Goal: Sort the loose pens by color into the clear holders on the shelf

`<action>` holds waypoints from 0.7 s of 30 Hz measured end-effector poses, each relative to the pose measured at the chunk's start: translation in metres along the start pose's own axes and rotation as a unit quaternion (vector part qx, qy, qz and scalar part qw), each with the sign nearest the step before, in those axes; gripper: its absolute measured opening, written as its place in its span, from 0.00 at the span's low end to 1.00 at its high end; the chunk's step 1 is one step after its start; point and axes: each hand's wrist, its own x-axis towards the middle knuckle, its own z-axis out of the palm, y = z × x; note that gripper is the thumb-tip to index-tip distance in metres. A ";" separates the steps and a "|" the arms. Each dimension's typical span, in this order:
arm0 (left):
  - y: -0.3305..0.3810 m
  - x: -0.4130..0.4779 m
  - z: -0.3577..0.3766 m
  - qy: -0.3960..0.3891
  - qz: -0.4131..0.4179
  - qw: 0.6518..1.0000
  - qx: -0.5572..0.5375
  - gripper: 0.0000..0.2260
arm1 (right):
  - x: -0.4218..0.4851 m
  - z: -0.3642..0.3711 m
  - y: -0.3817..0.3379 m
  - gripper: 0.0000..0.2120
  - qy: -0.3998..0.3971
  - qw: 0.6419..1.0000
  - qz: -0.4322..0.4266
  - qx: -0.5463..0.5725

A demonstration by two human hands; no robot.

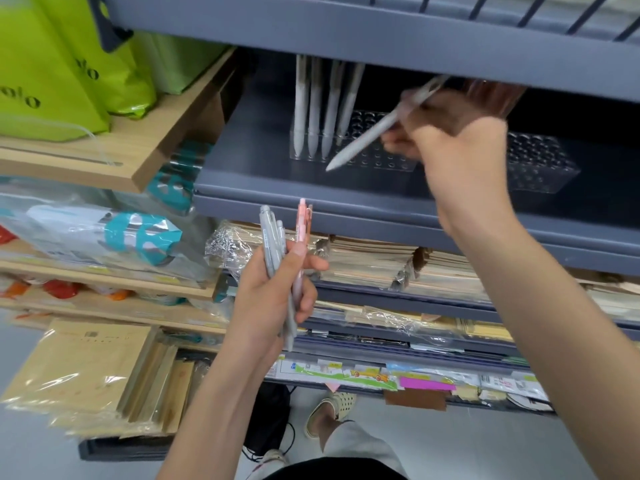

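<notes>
My right hand [453, 140] grips a pale grey pen [363, 138], tip slanting down to the left over a clear holder [388, 161] on the grey shelf [311, 202]. Several pale grey pens [315, 109] stand upright in that holder's left holes. Behind my right hand, brownish-pink pens [491, 95] stand partly hidden. A second clear holder [540, 164] sits to the right. Below the shelf edge, my left hand [273, 299] holds a bunch of pens: grey ones [272, 237] and a pink one [300, 223].
The shelf above [381, 39] hangs low over the holders. Wrapped paper stacks [374, 265] fill the shelves below. Green bags [52, 74] sit on a wooden shelf [138, 161] at left, with wrapped packets [104, 237] beneath. My foot [332, 407] is on the floor.
</notes>
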 end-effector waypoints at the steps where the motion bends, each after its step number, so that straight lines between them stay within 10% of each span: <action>1: 0.000 0.001 -0.001 0.002 0.001 1.000 -0.001 0.11 | 0.007 0.000 0.000 0.06 0.023 1.000 -0.020 -0.008; 21: 0.012 0.013 -0.007 0.020 0.006 1.000 0.006 0.09 | 0.064 0.042 0.019 0.17 0.015 0.924 -0.079 -0.374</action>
